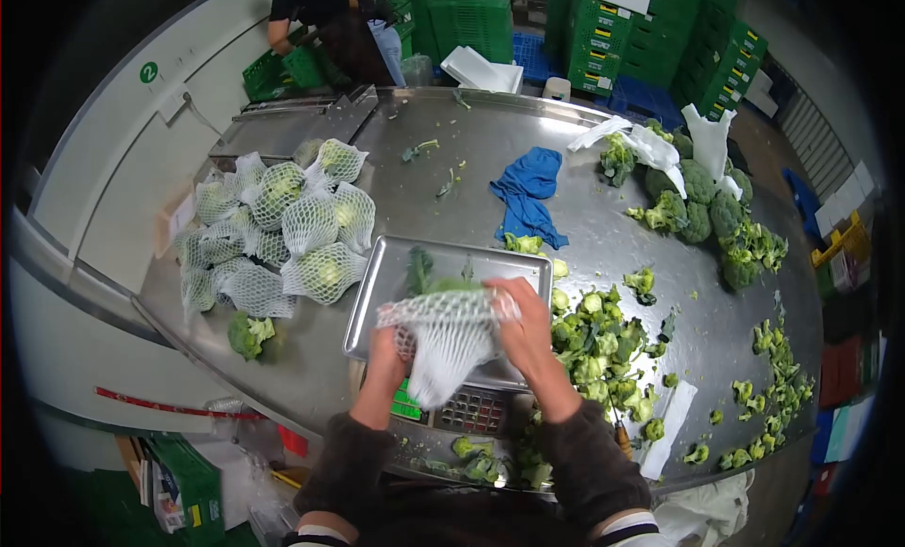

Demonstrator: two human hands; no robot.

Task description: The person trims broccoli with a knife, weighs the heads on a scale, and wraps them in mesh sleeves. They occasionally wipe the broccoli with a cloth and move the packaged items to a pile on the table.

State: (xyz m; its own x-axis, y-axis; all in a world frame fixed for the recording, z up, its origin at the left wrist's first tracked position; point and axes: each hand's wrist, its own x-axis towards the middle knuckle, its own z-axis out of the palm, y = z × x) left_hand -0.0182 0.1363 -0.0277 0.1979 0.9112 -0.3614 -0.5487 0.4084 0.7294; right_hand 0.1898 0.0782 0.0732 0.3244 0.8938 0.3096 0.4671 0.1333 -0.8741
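Above the metal tray (382,276) on the desk (415,189), the left hand (385,354) and right hand (524,326) grip a white mesh sleeve (448,344), broccoli (451,285) at its far edge; far left, a green disc (149,72) reads "2"

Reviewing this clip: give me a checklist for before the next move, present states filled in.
1. Left hand and right hand touching white mesh sleeve: ok.
2. Broccoli fully covered: not ok, green shows beyond the sleeve's edge.
3. Weight on scale display: cannot tell, digits unreadable.
4. Blue cloth off metal tray: ok.
5. Everything by the netted pile covered: not ok, one bare broccoli piece.
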